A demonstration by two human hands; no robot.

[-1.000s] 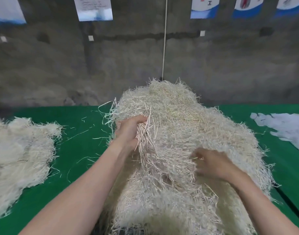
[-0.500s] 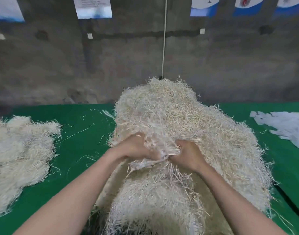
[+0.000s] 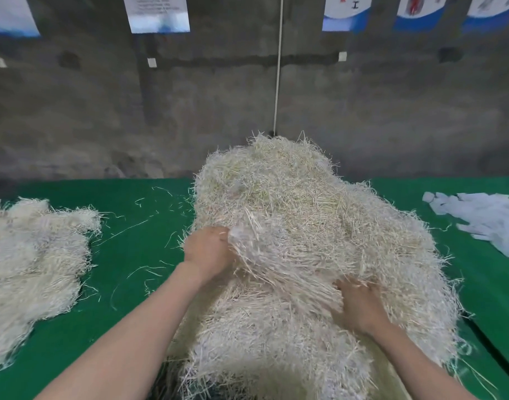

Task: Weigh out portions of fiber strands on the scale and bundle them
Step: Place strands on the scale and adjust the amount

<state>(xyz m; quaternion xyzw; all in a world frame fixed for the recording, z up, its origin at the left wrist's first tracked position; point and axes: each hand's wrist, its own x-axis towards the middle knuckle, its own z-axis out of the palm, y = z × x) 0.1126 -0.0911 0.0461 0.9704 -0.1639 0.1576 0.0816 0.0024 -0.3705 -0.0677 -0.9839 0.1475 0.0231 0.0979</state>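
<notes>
The left hand [image 3: 208, 251] is gripping a tuft of fiber strands [image 3: 276, 269] reaching to the right hand [image 3: 360, 306], whose fingers are lying buried there. Whether it grips, I cannot tell.

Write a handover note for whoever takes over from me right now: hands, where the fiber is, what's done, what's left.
Left hand grips one end of a sheaf of strands on the big pile.
Right hand has its fingers sunk in the sheaf's other end; its grip is hidden.
The big pile sits mid-table on the green cover, with a smaller pile to the left and white slips to the right. No scale in view.
Done: one portion partly gathered.
Left: pull it free, weigh it, bundle it.
</notes>
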